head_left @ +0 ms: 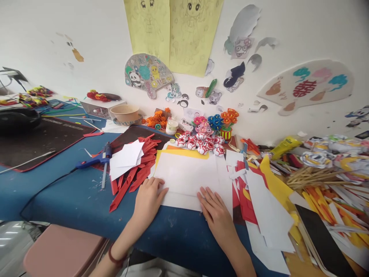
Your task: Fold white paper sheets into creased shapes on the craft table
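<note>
both hands press flat on the white paper (pixel 187 175) at the desk (pixel 72 200) front edge: left hand (pixel 148 200) on its left corner, right hand (pixel 215 209) on its lower edge, fingers spread, grasping nothing. seemingly smoothing a fold; next needs firm, even creasing.

2 hands (left hand (pixel 147 200), right hand (pixel 215 209)) flat on white paper (pixel 187 175), blue table (pixel 72 196)

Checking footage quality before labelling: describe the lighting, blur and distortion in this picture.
Head view: soft, even daylight, only faint shadows under the left hand and right hand pressing the white paper sheet; centre sharp, the edges stretched and smeared by wide-angle distortion, notably the bundle of wooden sticks; no strong glare.
</note>
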Demonstrator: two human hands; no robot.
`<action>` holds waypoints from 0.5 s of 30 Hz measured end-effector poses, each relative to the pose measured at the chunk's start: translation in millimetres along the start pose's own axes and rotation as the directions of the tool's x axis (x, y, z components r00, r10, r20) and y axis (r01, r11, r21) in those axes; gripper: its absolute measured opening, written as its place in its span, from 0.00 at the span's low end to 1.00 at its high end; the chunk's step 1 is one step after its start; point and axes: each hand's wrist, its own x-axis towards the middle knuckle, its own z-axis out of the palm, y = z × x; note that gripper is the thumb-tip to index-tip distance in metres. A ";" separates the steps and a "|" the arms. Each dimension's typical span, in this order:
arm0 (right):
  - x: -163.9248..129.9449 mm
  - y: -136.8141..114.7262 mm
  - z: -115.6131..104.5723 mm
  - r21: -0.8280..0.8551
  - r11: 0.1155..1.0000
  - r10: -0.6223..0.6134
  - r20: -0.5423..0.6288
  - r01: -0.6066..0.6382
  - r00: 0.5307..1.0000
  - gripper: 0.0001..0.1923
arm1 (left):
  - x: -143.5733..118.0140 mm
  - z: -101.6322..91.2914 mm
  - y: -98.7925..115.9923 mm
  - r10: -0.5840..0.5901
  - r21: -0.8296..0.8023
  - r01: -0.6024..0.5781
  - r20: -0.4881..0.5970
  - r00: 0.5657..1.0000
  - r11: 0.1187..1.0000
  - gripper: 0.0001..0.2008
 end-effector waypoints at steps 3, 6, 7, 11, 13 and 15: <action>-0.5 0.0 1.2 -0.016 1.000 0.014 0.020 -0.014 1.000 0.23 | 15.5 -3.1 -10.8 -0.102 -0.225 0.145 0.195 0.976 0.964 0.09; -0.8 -0.3 1.4 -0.030 0.999 0.018 0.032 -0.017 0.999 0.23 | 28.2 -6.2 -12.9 -0.158 -0.340 0.288 0.362 0.919 0.895 0.13; -0.9 -0.4 1.2 -0.032 0.999 0.018 0.035 -0.017 0.999 0.23 | 31.7 -7.2 -13.0 -0.157 -0.370 0.316 0.399 0.903 0.874 0.14; -1.0 -0.9 0.3 -0.036 0.999 0.019 0.036 -0.018 0.999 0.23 | 39.8 -11.0 -15.4 -0.061 -0.458 0.321 0.497 0.866 0.829 0.18; -0.9 -1.2 -0.1 -0.035 0.999 0.020 0.028 -0.019 0.999 0.23 | 40.4 -12.1 -17.4 -0.022 -0.439 0.285 0.515 0.857 0.852 0.19; -0.7 -1.7 -0.6 -0.032 0.999 0.021 0.020 -0.020 1.000 0.23 | 39.2 -12.5 -18.3 -0.019 -0.365 0.240 0.516 0.856 0.900 0.18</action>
